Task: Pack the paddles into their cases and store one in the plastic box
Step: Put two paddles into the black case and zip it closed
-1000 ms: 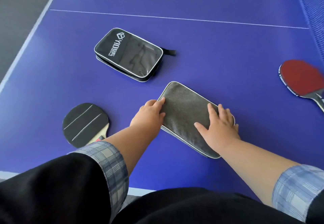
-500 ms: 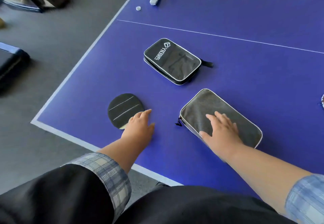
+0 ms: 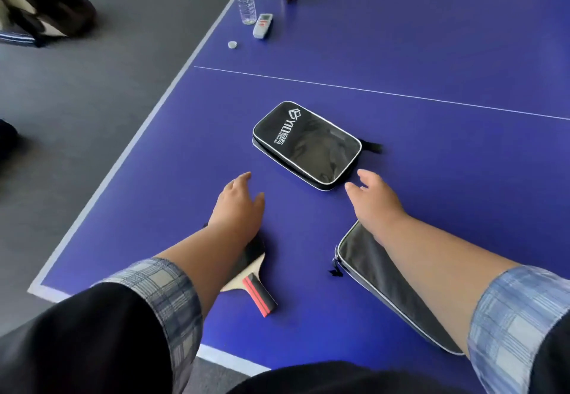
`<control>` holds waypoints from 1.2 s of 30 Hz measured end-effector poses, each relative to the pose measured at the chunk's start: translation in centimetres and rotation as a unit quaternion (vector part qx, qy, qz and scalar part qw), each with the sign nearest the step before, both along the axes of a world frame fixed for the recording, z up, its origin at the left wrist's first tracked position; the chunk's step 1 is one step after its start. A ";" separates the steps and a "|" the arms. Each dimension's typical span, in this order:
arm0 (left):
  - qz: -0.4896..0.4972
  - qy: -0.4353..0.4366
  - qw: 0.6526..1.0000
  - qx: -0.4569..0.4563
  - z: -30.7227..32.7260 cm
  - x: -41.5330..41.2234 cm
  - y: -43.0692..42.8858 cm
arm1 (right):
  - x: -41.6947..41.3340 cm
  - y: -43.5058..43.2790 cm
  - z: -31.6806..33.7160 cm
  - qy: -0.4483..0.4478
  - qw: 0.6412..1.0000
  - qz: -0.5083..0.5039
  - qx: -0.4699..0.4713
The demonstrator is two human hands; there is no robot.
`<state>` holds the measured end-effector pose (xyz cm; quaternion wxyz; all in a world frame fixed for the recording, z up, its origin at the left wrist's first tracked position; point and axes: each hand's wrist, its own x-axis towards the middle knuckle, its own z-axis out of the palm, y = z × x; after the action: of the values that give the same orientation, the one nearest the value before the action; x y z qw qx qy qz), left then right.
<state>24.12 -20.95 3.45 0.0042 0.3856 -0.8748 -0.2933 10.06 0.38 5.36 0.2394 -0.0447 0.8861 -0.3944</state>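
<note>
Both hands reach out over the blue table (image 3: 431, 54), empty, fingers loosely spread. The left hand (image 3: 239, 205) hovers palm down above the head of a paddle (image 3: 251, 273), whose red and black handle points toward the person; whether it touches the rubber I cannot tell. The right hand (image 3: 374, 200) is open, fingertips just beside the near corner of the black case (image 3: 305, 143). The grey case (image 3: 382, 273) lies under the right forearm
</note>
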 end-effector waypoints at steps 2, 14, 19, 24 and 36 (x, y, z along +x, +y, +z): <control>-0.016 -0.013 1.000 0.006 -0.6 -2.9 -2.6 | -0.6 -1.5 -0.7 -0.032 0.998 -0.040 -0.023; -0.352 -0.074 0.924 0.129 -4.5 -9.2 7.6 | 0.5 13.7 -2.3 0.125 0.915 -0.357 0.144; -0.305 -0.070 0.914 0.259 -6.1 -7.3 13.6 | 8.6 22.5 -4.1 -0.120 0.877 -0.459 0.073; -0.320 -0.081 0.919 0.218 -6.4 -7.7 15.5 | 10.8 22.2 -5.5 -0.184 0.864 -0.466 -0.055; -0.440 -0.072 0.881 0.158 -0.6 -19.7 38.0 | 8.3 42.1 -3.4 -0.123 0.795 -0.580 -0.132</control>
<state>4.41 17.06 2.89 -0.2489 -0.0233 -0.8946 -0.3705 18.40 42.53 1.98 0.0649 0.4950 0.6482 -0.5750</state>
